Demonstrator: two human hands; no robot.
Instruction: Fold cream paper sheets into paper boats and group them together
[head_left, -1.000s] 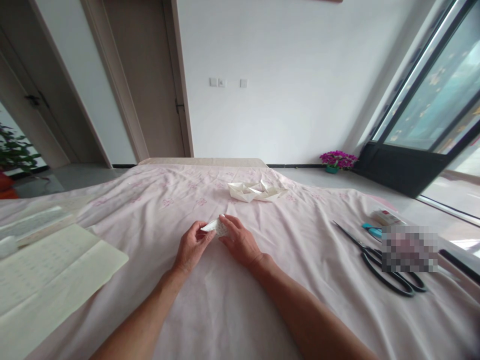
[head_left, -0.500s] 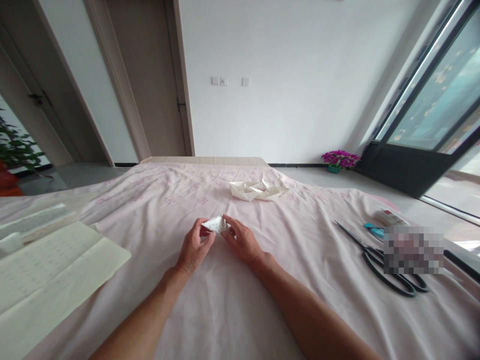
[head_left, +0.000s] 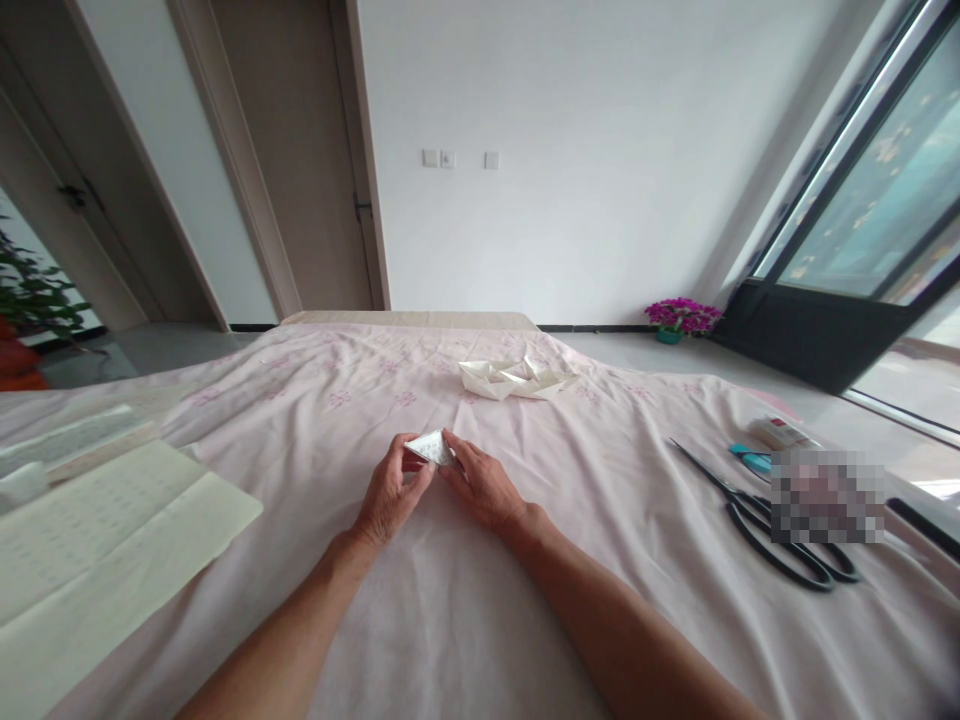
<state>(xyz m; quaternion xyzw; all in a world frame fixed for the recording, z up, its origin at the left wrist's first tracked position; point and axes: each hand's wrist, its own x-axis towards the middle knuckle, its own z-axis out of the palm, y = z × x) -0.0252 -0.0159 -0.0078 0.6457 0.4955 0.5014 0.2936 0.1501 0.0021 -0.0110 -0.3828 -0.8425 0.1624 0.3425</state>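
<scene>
A small piece of folded white paper (head_left: pixel 430 447) with faint markings is held between my two hands, low over the pink cloth. My left hand (head_left: pixel 390 490) grips its left side, thumb at the front and fingers behind. On the right side, my right hand (head_left: pixel 484 485) pinches the paper's edge with thumb and fingertips. Some of the paper is hidden by the fingers. Beyond my hands, folded cream paper boats (head_left: pixel 517 380) sit close together on the cloth.
Large black-handled scissors (head_left: pixel 765 530) lie on the right, by a blue item (head_left: pixel 752 460), a white packet (head_left: pixel 782 434) and a blurred-out patch. Yellowish printed paper sheets (head_left: pixel 127 540) lie at the left. A wrinkled pink flowered cloth (head_left: pixel 420 630) covers the surface.
My right hand's fingers have shifted slightly on the folded paper, and the paper's face is turned a little. My left hand stays nearly the same; the boats and scissors have not moved.
</scene>
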